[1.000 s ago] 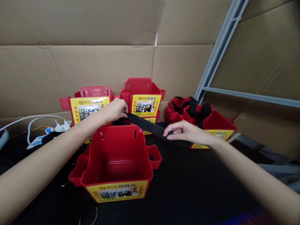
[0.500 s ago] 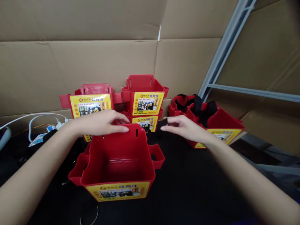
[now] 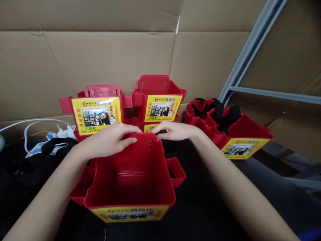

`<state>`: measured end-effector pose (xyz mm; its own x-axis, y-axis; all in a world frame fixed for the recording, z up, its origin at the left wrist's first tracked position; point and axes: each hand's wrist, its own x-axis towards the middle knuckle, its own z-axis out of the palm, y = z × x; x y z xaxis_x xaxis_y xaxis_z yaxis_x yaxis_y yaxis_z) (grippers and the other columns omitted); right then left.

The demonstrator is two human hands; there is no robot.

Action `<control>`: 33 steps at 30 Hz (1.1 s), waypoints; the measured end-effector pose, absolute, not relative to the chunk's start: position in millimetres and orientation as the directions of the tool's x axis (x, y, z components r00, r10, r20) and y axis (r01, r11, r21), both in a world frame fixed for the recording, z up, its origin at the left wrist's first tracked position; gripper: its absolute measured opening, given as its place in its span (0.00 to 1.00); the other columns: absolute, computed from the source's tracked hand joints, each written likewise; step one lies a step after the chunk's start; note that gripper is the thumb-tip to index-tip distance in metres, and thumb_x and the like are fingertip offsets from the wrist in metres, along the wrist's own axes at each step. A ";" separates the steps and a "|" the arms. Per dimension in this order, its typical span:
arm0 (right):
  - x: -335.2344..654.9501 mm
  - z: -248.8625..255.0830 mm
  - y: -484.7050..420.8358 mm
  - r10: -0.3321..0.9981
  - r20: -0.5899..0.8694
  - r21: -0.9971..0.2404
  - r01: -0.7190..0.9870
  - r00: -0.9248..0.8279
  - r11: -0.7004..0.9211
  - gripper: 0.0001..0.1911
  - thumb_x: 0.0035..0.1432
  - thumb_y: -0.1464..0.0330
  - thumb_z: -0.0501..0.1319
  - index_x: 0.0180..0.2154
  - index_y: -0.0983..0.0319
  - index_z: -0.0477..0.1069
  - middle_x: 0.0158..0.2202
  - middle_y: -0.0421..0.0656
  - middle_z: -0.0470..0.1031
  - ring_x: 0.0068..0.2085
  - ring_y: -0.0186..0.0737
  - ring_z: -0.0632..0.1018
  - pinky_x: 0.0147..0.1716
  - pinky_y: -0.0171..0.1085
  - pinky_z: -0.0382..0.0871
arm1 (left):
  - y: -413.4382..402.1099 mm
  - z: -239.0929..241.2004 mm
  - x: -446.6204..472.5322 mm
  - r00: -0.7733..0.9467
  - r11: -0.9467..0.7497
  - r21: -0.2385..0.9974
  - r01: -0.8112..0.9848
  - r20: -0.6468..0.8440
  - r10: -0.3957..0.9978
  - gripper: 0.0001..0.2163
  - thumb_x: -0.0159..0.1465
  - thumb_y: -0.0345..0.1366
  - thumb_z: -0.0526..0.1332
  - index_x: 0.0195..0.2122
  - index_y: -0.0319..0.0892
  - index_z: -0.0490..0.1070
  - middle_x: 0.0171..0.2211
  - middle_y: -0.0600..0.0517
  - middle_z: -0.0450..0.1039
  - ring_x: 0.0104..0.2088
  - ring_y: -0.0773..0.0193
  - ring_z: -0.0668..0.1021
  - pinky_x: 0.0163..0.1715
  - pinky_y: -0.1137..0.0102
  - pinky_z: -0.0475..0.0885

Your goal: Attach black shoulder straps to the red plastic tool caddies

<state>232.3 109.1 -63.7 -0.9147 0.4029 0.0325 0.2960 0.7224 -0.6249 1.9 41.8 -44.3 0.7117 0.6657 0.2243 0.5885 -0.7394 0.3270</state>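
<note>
Left hand (image 3: 110, 140) gripped open-topped red plastic bin (image 3: 130, 182) at far rim, fingers curled together, thumb inside, likely bracing it. Right hand (image 3: 175, 130) fingertips bunched behind slot, at black webbing strap (image 3: 162, 133); pinch unclear.

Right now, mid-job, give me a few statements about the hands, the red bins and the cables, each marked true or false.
1. The left hand and the right hand are both at the far rim of the near red bin. True.
2. The near red bin is packed with tools. False: nothing shows inside it.
3. The right-hand bin has black straps in it. True.
4. The white cables and plugs lie to the right of the bins. False: they lie at the left.
5. The labels on the bins are blue. False: they are yellow, like the label on the back left bin.
</note>
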 end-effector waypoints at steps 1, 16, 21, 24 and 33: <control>231.3 -64.1 108.2 0.391 0.036 -0.619 0.287 -0.920 0.731 0.15 0.60 0.67 0.51 0.41 0.67 0.71 0.40 0.45 0.73 0.41 0.35 0.72 0.43 0.34 0.64 | 41.3 -44.6 2.0 0.707 -0.735 0.329 0.593 0.225 0.670 0.09 0.62 0.32 0.51 0.39 0.45 0.70 0.39 0.56 0.74 0.36 0.67 0.74 0.36 0.74 0.66; 227.1 -59.8 98.4 0.352 0.145 -0.621 0.191 -0.925 0.760 0.07 0.57 0.70 0.55 0.35 0.67 0.68 0.35 0.42 0.70 0.38 0.32 0.70 0.38 0.32 0.63 | 39.0 -47.4 1.3 0.696 -0.720 0.312 0.620 0.206 0.688 0.12 0.62 0.32 0.52 0.44 0.49 0.68 0.38 0.59 0.74 0.36 0.69 0.74 0.37 0.74 0.66; 222.9 -71.1 107.5 0.378 0.173 -0.645 0.185 -0.909 0.741 0.10 0.57 0.69 0.56 0.34 0.67 0.73 0.31 0.41 0.72 0.33 0.32 0.71 0.35 0.32 0.63 | 36.8 -46.4 3.3 0.705 -0.727 0.322 0.606 0.206 0.679 0.10 0.62 0.31 0.51 0.40 0.47 0.70 0.39 0.58 0.74 0.37 0.68 0.74 0.37 0.74 0.66; 224.9 -73.8 110.4 0.396 0.171 -0.657 0.195 -0.902 0.729 0.11 0.56 0.68 0.56 0.32 0.68 0.75 0.30 0.42 0.72 0.31 0.31 0.71 0.33 0.32 0.63 | 35.7 -46.0 3.8 0.701 -0.730 0.318 0.605 0.223 0.678 0.11 0.62 0.31 0.51 0.43 0.47 0.69 0.40 0.57 0.74 0.38 0.68 0.74 0.38 0.74 0.66; 233.7 -55.8 93.3 0.420 0.111 -0.660 0.250 -0.901 0.709 0.12 0.55 0.68 0.58 0.41 0.66 0.71 0.40 0.43 0.73 0.41 0.34 0.72 0.42 0.33 0.63 | 33.0 -48.2 3.1 0.705 -0.733 0.294 0.613 0.215 0.675 0.13 0.63 0.31 0.51 0.46 0.50 0.68 0.39 0.58 0.73 0.38 0.69 0.74 0.37 0.74 0.67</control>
<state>233.7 93.3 -55.8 -0.9007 0.4202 0.1106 0.2495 0.7086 -0.6601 3.1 33.0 -48.2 0.7054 0.6755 0.2150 0.6127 -0.7335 0.2944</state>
